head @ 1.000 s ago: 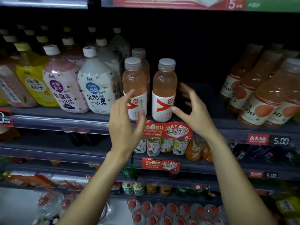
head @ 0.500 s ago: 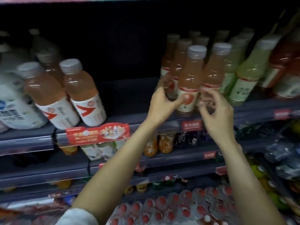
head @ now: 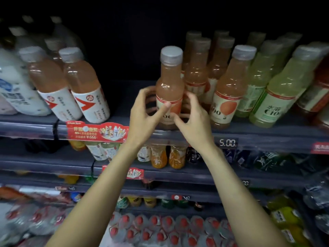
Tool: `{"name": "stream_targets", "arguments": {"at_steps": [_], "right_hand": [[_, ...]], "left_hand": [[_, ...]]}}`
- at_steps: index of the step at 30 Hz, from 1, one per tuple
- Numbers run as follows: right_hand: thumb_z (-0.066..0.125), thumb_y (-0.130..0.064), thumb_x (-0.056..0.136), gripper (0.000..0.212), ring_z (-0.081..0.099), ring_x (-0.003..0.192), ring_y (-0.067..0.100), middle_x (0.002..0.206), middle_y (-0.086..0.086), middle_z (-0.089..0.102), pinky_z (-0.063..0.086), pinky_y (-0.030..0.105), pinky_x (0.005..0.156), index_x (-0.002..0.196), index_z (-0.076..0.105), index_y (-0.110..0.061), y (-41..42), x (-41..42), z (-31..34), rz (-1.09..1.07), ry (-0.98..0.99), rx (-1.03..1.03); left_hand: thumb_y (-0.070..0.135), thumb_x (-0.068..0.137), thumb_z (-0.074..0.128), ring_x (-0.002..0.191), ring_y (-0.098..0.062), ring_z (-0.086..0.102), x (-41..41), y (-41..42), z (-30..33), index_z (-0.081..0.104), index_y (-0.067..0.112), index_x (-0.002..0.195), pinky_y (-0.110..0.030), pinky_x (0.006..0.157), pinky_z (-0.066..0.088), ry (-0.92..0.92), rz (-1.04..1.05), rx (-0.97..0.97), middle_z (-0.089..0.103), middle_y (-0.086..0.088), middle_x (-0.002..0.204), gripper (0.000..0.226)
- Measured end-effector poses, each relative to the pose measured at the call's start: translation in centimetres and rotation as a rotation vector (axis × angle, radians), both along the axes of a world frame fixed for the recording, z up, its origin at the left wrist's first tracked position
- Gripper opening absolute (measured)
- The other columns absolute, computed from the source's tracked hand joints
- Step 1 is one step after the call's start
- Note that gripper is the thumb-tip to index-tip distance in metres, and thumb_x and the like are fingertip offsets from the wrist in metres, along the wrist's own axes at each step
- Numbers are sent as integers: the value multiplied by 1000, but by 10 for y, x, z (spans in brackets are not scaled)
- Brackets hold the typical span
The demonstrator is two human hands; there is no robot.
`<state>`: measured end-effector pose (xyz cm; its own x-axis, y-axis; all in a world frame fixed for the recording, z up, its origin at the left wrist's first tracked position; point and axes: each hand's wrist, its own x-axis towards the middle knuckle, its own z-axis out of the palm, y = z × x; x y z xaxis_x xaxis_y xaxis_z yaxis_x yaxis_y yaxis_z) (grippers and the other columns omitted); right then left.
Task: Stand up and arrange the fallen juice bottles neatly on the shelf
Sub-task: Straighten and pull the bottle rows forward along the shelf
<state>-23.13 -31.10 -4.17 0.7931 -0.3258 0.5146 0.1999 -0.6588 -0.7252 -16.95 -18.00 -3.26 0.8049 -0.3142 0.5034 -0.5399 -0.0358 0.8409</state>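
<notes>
between both hands, at the front edge of the shelf [head: 249, 134], stands the pink juice bottle [head: 169, 86], upright, grey cap up. left hand [head: 144, 114] wraps it from its own side, thumb laid across the label, fingers curled behind the body. right hand [head: 194, 120] cups the opposite side, fingers curled round the lower body; actual contact is hard to confirm. likely full, so fairly heavy for its size, bottom-loaded; rigid plastic, smooth, label band probably gives better grip than the bare shoulder. best held low around the label, not the narrow neck. just beyond the right hand sit more pink bottles [head: 229, 90] in rows, close enough to knock. well off past the left hand, two leaning bottles [head: 71, 86].
</notes>
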Motion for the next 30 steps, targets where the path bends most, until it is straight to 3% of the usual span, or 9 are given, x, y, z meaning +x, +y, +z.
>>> {"name": "stream_targets", "arguments": {"at_steps": [2,5,8,12,17,21,24,27,30], "right_hand": [[71,-22,83,61,60,108,12,127,1,59,51,23,88,135,41,-14,13,16,1,23,-1,2],[74,-25,81,64,60,109,15,125,4,60,55,36,85,136,42,-14,31,39,-1,50,-18,30],[76,-28,79,63,60,107,13,123,2,62,54,33,86,133,45,-15,47,57,-1,75,-20,55],[68,-21,85,54,58,112,16,125,5,60,54,37,88,133,45,-15,69,71,-4,151,-12,76],[63,-13,89,56,51,118,11,135,5,51,53,29,90,140,39,-17,67,64,-7,248,52,68],[60,-12,90,43,52,111,8,125,3,57,45,21,90,132,49,-15,35,45,-4,24,-69,-63],[60,-12,89,29,54,104,20,112,10,60,43,27,90,117,59,-8,11,35,-3,-310,-216,-183],[61,-12,84,41,45,121,34,129,19,48,32,29,104,123,53,-4,-6,37,-2,-493,-218,-318],[65,-17,82,54,43,121,38,134,24,41,42,43,100,130,44,-4,-8,40,8,-563,-196,-409]], "left_hand": [[22,88,67,109,0,59,6,14,0,48,16,125,-16,85,48,12,44,4,59,10,119,41],[25,91,64,112,1,57,22,34,-1,48,13,131,-14,88,47,-3,94,44,59,9,122,44],[27,91,63,114,0,56,35,49,-4,44,10,137,-19,91,47,-23,167,83,58,4,126,52],[30,85,70,122,-10,53,45,60,-14,31,12,144,-36,99,48,-82,293,108,51,-2,137,73],[32,84,72,125,-14,52,48,64,-19,22,11,148,-31,98,48,-166,421,180,47,-5,143,84],[37,85,69,124,-15,52,50,66,-22,20,12,149,-35,96,50,-193,425,206,46,-5,144,84],[39,86,68,122,-15,54,51,68,-21,20,14,148,-36,94,51,-221,425,219,47,-5,143,82],[42,86,67,120,-17,56,51,69,-22,21,15,147,-36,92,52,-232,439,234,48,-5,142,81],[40,86,68,116,-15,57,49,69,-21,23,15,147,-28,89,51,-238,444,222,50,-4,140,80]]}}
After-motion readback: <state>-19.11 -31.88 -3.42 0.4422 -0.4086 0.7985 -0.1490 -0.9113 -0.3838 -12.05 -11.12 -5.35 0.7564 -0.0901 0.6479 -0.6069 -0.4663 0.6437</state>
